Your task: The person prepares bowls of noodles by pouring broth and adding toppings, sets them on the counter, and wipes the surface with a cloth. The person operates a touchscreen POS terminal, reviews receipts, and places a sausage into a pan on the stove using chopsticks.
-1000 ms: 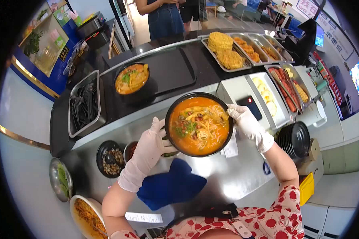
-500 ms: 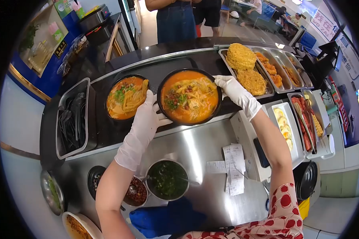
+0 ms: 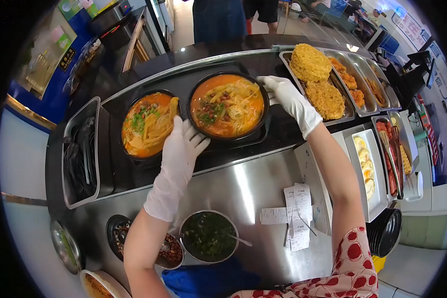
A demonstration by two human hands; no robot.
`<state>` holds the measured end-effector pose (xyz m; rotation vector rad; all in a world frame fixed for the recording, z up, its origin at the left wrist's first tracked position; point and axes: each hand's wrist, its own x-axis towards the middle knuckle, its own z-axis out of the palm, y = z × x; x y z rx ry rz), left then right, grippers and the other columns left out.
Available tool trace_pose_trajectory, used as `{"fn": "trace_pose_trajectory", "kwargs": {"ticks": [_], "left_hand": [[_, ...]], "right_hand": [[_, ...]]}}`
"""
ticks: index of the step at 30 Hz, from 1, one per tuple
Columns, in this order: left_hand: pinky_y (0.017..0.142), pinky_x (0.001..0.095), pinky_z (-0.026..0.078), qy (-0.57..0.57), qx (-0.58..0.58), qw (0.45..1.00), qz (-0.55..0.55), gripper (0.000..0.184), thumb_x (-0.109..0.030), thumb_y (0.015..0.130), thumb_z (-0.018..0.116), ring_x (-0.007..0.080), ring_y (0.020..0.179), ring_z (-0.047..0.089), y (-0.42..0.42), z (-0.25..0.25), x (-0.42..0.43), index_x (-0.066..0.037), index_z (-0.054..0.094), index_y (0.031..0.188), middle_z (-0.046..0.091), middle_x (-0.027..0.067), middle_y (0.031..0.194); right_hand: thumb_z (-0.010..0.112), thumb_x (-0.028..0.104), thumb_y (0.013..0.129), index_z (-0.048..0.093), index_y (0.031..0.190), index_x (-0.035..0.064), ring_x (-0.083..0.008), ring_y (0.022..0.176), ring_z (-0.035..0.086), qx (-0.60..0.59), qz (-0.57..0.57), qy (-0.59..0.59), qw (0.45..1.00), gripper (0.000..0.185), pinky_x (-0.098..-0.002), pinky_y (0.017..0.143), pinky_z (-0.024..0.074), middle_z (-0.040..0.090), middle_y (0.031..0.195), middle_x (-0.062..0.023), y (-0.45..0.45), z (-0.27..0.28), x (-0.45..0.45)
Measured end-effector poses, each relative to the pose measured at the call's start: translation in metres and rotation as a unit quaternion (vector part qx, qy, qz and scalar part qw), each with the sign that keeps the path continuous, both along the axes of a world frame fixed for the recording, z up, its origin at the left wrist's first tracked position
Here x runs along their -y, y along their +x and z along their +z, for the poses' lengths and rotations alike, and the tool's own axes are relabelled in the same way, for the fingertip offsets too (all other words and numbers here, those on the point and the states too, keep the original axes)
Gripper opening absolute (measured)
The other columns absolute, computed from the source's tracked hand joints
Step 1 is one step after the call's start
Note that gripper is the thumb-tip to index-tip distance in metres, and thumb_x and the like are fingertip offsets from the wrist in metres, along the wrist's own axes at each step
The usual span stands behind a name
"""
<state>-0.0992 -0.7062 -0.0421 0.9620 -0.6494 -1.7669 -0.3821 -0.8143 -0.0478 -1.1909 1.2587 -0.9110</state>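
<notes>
A black bowl of noodle soup (image 3: 227, 107), with orange broth, peanuts and chopped greens, rests on a dark tray (image 3: 243, 144) on the counter. My left hand (image 3: 183, 146), in a white glove, has its fingers spread beside the bowl's lower left edge. At the right rim, my gloved right hand (image 3: 288, 99) has extended fingers touching or almost touching the bowl; its thumb is partly hidden. A second black bowl of soup (image 3: 146, 126) sits to the left, just beyond my left hand, with a yellow strip leaning on its rim.
Metal pans hold fried patties (image 3: 310, 62) and sausages (image 3: 390, 164) at right. A bin of black utensils (image 3: 84, 169) stands left. Nearer are a pot of greens (image 3: 208, 238), a bowl of peanuts (image 3: 170, 253), receipts (image 3: 298, 208) and a blue cloth (image 3: 208, 280). A person (image 3: 218, 22) stands across the counter.
The noodle bowl has moved slightly left and away from me and now sits on the tray. My left hand's fingers have spread from its edge, while my right hand has followed along the rim.
</notes>
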Motion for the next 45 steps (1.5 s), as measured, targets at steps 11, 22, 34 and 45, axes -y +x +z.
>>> {"fn": "trace_pose_trajectory", "kwargs": {"ticks": [11,22,34,45], "left_hand": [[0.111,0.0537,0.03,-0.015,-0.133,0.944,0.301,0.048,0.007,0.082,0.033,0.0473,0.129,0.034,0.08,-0.019,-0.054,0.012,0.029,0.129,0.034,0.031,0.135],[0.11,0.0557,0.031,0.008,-0.173,0.947,0.27,0.047,0.008,0.082,0.032,0.0438,0.129,0.034,0.097,-0.016,-0.038,0.006,0.034,0.129,0.035,0.025,0.135],[0.088,0.0341,0.047,-0.232,0.735,0.528,0.356,0.026,-0.016,0.091,0.059,0.0269,0.097,0.063,0.291,0.045,-0.062,0.004,0.063,0.107,0.066,0.0182,0.103],[0.099,0.0371,0.042,0.021,0.832,0.538,0.131,0.048,-0.016,0.085,0.063,0.0351,0.117,0.053,0.45,-0.019,-0.04,0.006,0.049,0.125,0.056,0.0237,0.125]], "right_hand": [[0.043,0.02,0.099,0.037,0.12,-0.0151,-0.0487,0.107,0.054,0.366,-0.034,0.184,0.912,0.042,-0.0495,0.091,0.0514,0.047,0.118,-0.0375,0.046,-0.022,-0.11],[0.036,0.016,0.098,0.034,0.122,-0.0117,-0.0459,0.109,0.052,0.305,-0.085,0.154,0.936,0.037,-0.05,0.094,0.048,0.042,0.124,-0.0375,0.055,-0.026,-0.075],[0.051,0.024,0.097,0.055,0.113,-0.0055,-0.0203,0.072,0.065,0.133,-0.073,0.08,0.985,0.034,-0.0308,0.064,0.0556,0.066,0.091,-0.0134,0.021,0.015,-0.182],[0.049,0.028,0.099,0.054,0.123,-0.0016,-0.0123,0.08,0.064,-0.007,-0.032,0.161,0.986,0.038,-0.0242,0.07,0.0529,0.067,0.096,-0.0081,0.025,0.017,-0.295]]}}
